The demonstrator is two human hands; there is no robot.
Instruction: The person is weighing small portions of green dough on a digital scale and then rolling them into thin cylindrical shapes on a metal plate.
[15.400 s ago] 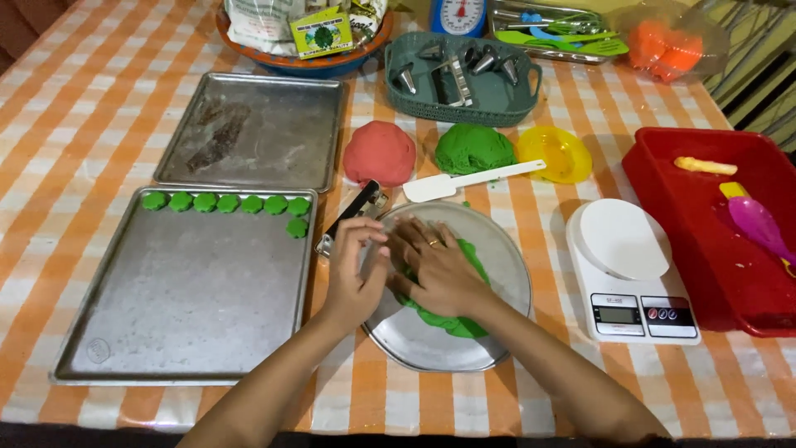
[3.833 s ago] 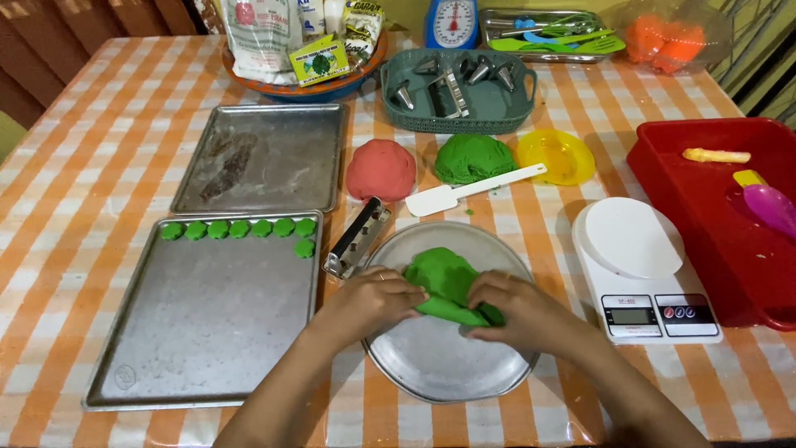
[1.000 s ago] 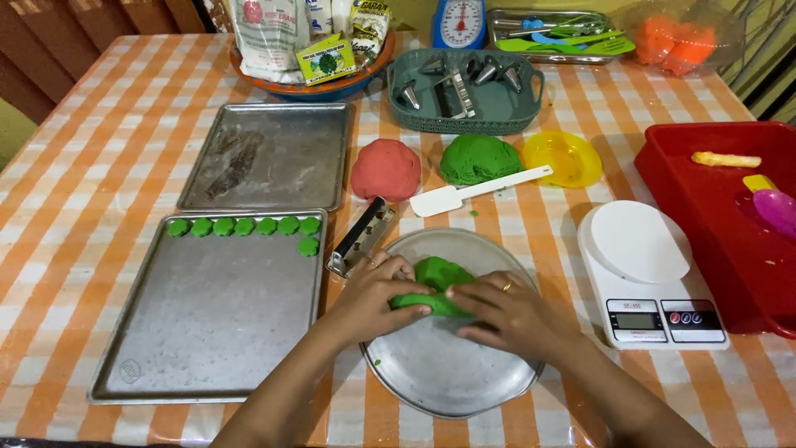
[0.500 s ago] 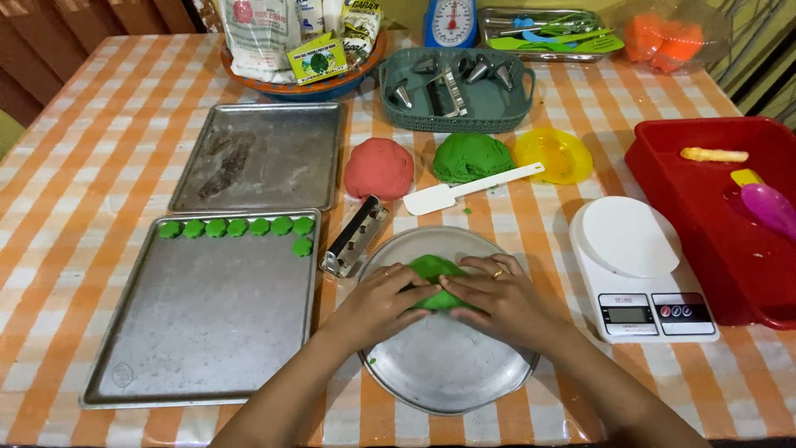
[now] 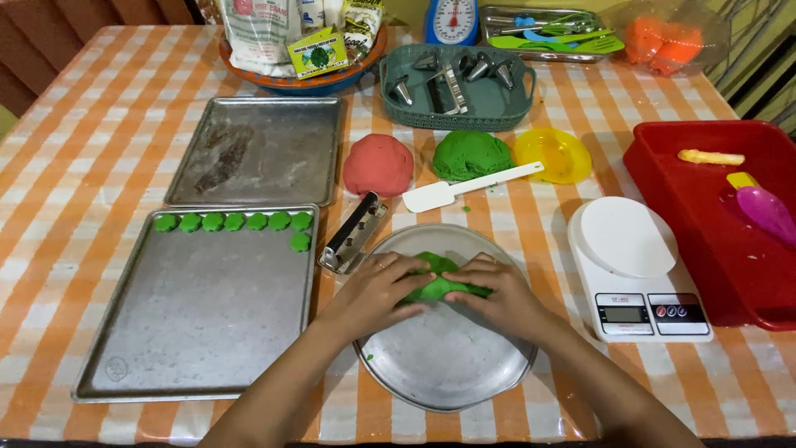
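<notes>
Big orange-checked table (image 5: 75,149) fills the view. On it, the large baking tray (image 5: 199,332) carries a row of small green dough pieces (image 5: 232,222) along its far edge. Just right of it sits the round metal plate (image 5: 448,365), and over that plate both hands are at work: left hand (image 5: 373,290) and right hand (image 5: 497,294) clasp the green dough lump (image 5: 439,282) between them, fingers curled around it. Beyond, red dough ball (image 5: 379,163) and green dough ball (image 5: 473,154) sit side by side, a white spatula (image 5: 464,187) just in front.
</notes>
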